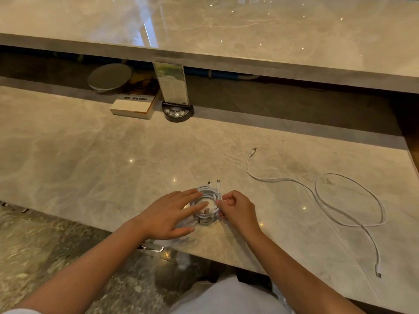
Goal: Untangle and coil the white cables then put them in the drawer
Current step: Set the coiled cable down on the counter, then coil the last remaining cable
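**Hands on coiled cable, second cable loose on counter**

Left hand (169,214) laid flat, fingers straight and spread, pressed down over the left side of the coiled white cable (207,208). Right hand (235,210) curled at the coil's right edge, fingertips (218,202) pinched on the wound strands. Coil resting on the marble counter (90,155) near its front edge, directly between the two hands, with two plug ends (214,183) poking out from the far side, side by side and pointing away.

Loose white cable (326,202) sprawled to the right of the coil, well apart from both hands, untouched. One connector (253,152) lying toward the back of the counter, the cord running forward and right into a large open loop that crossed over itself, then trailing down to the other connector (378,273) near the front right edge.

Farther back, against the recess under the raised upper counter (272,30): a book (132,106) lying flat, a round grey disc (110,78) behind it, and just beside the book an upright clear sign holder (173,83) on a black base with buttons (178,112). No drawer visible from this angle. Pale trousers (226,298) at the bottom, speckled floor (45,245) at lower left.
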Demonstrator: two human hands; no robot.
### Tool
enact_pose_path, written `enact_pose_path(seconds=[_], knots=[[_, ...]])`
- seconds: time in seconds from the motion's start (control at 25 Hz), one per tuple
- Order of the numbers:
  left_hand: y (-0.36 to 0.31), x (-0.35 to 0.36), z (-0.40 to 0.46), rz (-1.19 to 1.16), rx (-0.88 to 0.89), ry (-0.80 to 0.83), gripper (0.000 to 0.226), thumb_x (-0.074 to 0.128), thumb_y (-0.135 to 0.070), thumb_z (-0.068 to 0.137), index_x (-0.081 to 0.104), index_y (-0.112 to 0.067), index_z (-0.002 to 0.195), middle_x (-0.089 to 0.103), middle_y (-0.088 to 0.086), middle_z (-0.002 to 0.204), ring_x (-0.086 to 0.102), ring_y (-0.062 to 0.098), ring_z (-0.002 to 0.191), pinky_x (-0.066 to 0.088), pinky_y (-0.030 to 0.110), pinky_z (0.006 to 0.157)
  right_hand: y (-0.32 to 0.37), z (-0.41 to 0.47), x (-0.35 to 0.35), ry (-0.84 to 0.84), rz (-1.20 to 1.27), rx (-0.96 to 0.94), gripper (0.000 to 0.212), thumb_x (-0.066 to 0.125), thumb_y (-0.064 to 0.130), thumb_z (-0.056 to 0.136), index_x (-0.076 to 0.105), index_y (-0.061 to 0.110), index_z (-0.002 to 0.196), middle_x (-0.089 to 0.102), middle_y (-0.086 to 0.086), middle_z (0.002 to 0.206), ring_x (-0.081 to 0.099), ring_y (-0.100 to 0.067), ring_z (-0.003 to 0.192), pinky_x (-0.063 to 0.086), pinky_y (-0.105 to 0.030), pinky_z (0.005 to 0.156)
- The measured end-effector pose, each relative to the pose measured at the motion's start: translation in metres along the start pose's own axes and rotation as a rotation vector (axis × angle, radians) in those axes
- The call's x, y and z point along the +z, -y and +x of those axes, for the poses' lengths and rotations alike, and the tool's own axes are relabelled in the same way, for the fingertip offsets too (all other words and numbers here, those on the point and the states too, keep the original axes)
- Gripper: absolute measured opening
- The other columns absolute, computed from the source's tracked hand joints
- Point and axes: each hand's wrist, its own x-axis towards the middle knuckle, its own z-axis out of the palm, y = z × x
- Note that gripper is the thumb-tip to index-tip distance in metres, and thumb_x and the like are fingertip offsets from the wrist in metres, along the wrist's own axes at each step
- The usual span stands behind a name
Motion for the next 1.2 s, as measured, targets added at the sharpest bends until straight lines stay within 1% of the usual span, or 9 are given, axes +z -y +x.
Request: enact_pose_path(seconds=[0.16,0.36,0.44,0.56,0.68,0.84,1.04,1.12,1.2], knots=[[-0.004,-0.027,0.027,0.046,-0.026,-0.107,0.055,0.031,-0.052,0.094,0.046,-0.019,0.135,0.062,0.008,0.125,0.059,0.024,0.114,0.052,0.033,0.084,0.005,0.000,-0.018,0.035,-0.151,-0.086,0.022,0.068,0.035,0.080,0.064,0.016,0.091,0.066,0.001,0.085,0.062,-0.015,0.080,0.051,-0.031,0.072],[-0.035,-0.034,0.106,0.169,-0.059,-0.211,0.039,0.043,-0.030,0.084,0.064,-0.005,0.106,0.068,0.013,0.096,0.064,0.031,0.085,0.053,0.037,0.066,-0.010,0.027,-0.075,-0.345,-0.965,-0.660,0.033,0.072,0.026,0.074,0.066,0.015,0.105,0.063,-0.013,0.119,0.056,-0.034,0.113,0.044,-0.047,0.093],[-0.057,-0.026,0.141,0.142,-0.196,-0.128,0.043,0.043,-0.025,0.084,0.057,-0.005,0.120,0.062,0.020,0.113,0.060,0.037,0.103,0.050,0.043,0.078,-0.019,0.041,-0.100,-0.303,-1.089,-0.548,0.043,0.068,0.025,0.078,0.059,0.016,0.119,0.053,-0.015,0.134,0.047,-0.034,0.126,0.039,-0.050,0.100],[-0.082,-0.003,0.174,0.040,-0.379,0.218,0.060,0.039,-0.027,0.095,0.014,-0.018,0.149,0.015,0.016,0.156,0.017,0.032,0.143,0.025,0.047,0.108,-0.040,0.051,-0.126,-0.093,-1.144,-0.304,0.052,0.042,0.024,0.094,0.028,0.017,0.144,0.027,-0.013,0.152,0.022,-0.031,0.140,0.023,-0.049,0.110],[-0.098,0.016,0.192,0.024,-0.405,0.369,0.063,0.029,-0.039,0.097,-0.002,-0.025,0.149,-0.005,0.010,0.159,-0.003,0.027,0.146,0.017,0.048,0.113,-0.055,0.047,-0.141,-0.089,-1.139,-0.286,0.048,0.044,0.017,0.091,0.037,0.014,0.139,0.044,-0.015,0.139,0.039,-0.033,0.129,0.035,-0.046,0.099],[-0.114,0.021,0.198,-0.111,-0.481,0.302,0.056,0.026,-0.044,0.097,0.010,-0.030,0.149,-0.006,0.010,0.159,-0.007,0.025,0.146,0.016,0.046,0.113,-0.061,0.043,-0.157,-0.153,-1.066,-0.383,0.016,0.054,0.008,0.082,0.064,0.011,0.095,0.063,-0.010,0.090,0.058,-0.032,0.088,0.040,-0.035,0.069],[-0.148,0.007,0.217,-0.935,-1.009,-0.367,0.052,0.041,-0.032,0.098,0.029,-0.012,0.145,0.021,0.010,0.155,0.021,0.023,0.142,0.021,0.030,0.112,-0.050,0.034,-0.172,-0.140,-0.676,-0.301,0.016,0.049,0.020,0.091,0.064,0.017,0.093,0.063,0.001,0.093,0.058,-0.017,0.085,0.043,-0.028,0.067],[-0.154,-0.007,0.231,-1.400,-1.230,-0.539,0.039,0.044,-0.024,0.097,0.047,-0.004,0.130,0.052,0.014,0.132,0.053,0.025,0.118,0.043,0.031,0.095,-0.044,0.028,-0.175,-0.197,-0.591,-0.341,0.014,0.051,0.021,0.090,0.064,0.017,0.093,0.063,0.002,0.092,0.057,-0.015,0.084,0.041,-0.026,0.066],[-0.155,-0.022,0.243,-1.807,-1.261,-0.571,0.025,0.044,-0.017,0.097,0.058,-0.002,0.109,0.067,0.013,0.099,0.066,0.018,0.085,0.053,0.025,0.070,-0.040,0.022,-0.177,-0.193,-0.551,-0.369,0.012,0.053,0.020,0.089,0.064,0.017,0.092,0.064,0.002,0.092,0.056,-0.012,0.082,0.040,-0.023,0.065]])
